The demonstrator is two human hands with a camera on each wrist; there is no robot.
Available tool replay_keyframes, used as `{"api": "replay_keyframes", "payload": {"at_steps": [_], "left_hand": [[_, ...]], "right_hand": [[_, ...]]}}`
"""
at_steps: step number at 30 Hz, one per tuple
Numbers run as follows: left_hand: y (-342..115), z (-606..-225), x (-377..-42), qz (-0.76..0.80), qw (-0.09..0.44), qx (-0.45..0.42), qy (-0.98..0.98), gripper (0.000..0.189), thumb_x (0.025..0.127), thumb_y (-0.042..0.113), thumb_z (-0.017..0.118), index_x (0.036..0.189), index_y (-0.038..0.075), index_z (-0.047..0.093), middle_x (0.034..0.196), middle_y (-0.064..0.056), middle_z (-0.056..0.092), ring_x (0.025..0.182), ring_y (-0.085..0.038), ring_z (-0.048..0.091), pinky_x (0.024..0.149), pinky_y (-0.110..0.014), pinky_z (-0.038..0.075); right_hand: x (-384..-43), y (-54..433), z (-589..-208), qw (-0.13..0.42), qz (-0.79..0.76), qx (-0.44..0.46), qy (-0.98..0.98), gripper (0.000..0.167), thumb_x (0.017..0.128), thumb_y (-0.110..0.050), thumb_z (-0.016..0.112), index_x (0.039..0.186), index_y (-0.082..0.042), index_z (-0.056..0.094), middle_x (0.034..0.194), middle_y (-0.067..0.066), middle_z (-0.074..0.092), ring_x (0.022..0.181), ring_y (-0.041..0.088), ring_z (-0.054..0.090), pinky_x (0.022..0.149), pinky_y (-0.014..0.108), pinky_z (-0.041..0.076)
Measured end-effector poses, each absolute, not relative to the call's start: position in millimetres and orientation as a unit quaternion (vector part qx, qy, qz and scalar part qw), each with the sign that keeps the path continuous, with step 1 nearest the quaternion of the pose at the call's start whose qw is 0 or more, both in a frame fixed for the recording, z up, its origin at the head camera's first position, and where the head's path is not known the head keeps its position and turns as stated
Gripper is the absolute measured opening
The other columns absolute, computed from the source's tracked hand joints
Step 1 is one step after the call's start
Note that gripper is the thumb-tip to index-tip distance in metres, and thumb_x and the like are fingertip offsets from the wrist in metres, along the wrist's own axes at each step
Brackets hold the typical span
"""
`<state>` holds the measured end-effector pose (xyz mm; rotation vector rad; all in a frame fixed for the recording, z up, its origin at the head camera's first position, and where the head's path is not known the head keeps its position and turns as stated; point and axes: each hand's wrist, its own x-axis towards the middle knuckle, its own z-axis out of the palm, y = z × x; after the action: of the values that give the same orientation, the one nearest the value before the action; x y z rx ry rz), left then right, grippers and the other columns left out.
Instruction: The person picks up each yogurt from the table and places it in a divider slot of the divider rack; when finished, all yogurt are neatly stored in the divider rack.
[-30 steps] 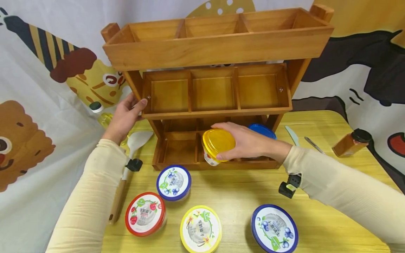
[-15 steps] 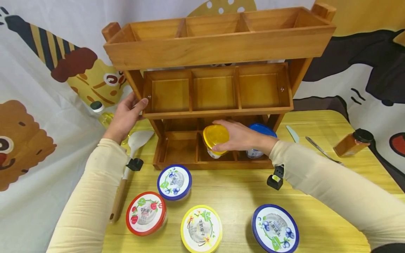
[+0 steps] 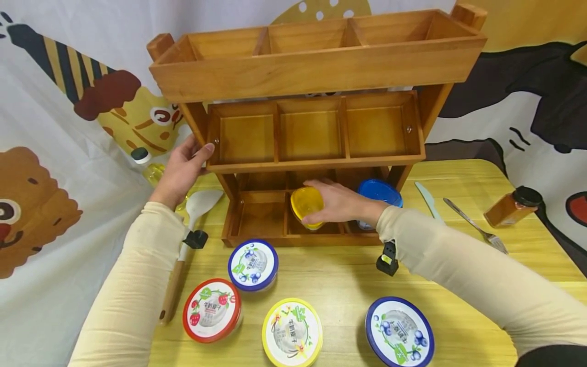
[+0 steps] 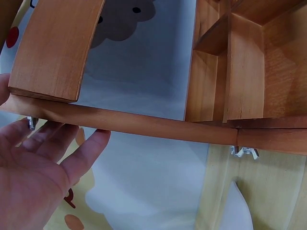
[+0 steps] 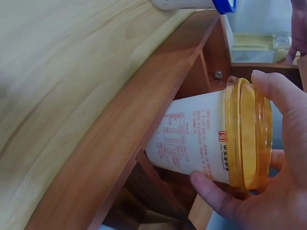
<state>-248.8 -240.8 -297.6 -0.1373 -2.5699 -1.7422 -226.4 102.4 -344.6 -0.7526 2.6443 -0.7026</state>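
Note:
A three-tier wooden shelf [image 3: 316, 74] has several compartments per tier. At its left side, my left hand [image 3: 181, 165] grips the upright post [image 4: 129, 120], thumb on one face and fingers behind. My right hand [image 3: 341, 203] holds a white paper cup [image 5: 194, 134] with a yellow lid [image 3: 306, 203], thumb and fingers around the lid's rim. The cup's base is down inside the bottom tier's middle compartment, and the cup leans a little. Beside it, in the right compartment, stands a blue-lidded cup [image 3: 379, 191], partly hidden by my right hand.
In front stand two blue-rimmed tubs [image 3: 252, 265] [image 3: 399, 331], a red-rimmed tub [image 3: 212, 310] and a yellow-rimmed tub [image 3: 292, 332]. Left lie a white spatula [image 3: 202, 203] and an oil bottle [image 3: 153, 172]. Right are a knife [image 3: 428, 200], a fork [image 3: 472, 221] and a brown jar [image 3: 511, 208].
My right hand has moved the yellow-lidded cup back and down, from over the bottom tier's front edge into the middle compartment. My left hand stays on the post.

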Motion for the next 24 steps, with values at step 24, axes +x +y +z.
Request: {"api": "replay_keyframes", "payload": {"at_steps": [24], "left_hand": [[-240.7,-298.9,-250.2,-0.558,0.022,-0.044,-0.828,0.059,0.101,0.045,0.05,0.153,0.025,0.033,0.151,-0.009,0.045,0.129,-0.019,0.049,0.08,-0.019,0.051]], "right_hand": [[-201.6,110.9,-318.7,0.064,-0.21,-0.266,0.939,0.093,0.08,-0.055,0.075,0.153,-0.017,0.033,0.148,0.016,0.043,0.127,0.036,0.049,0.099,0.054,0.047]]}}
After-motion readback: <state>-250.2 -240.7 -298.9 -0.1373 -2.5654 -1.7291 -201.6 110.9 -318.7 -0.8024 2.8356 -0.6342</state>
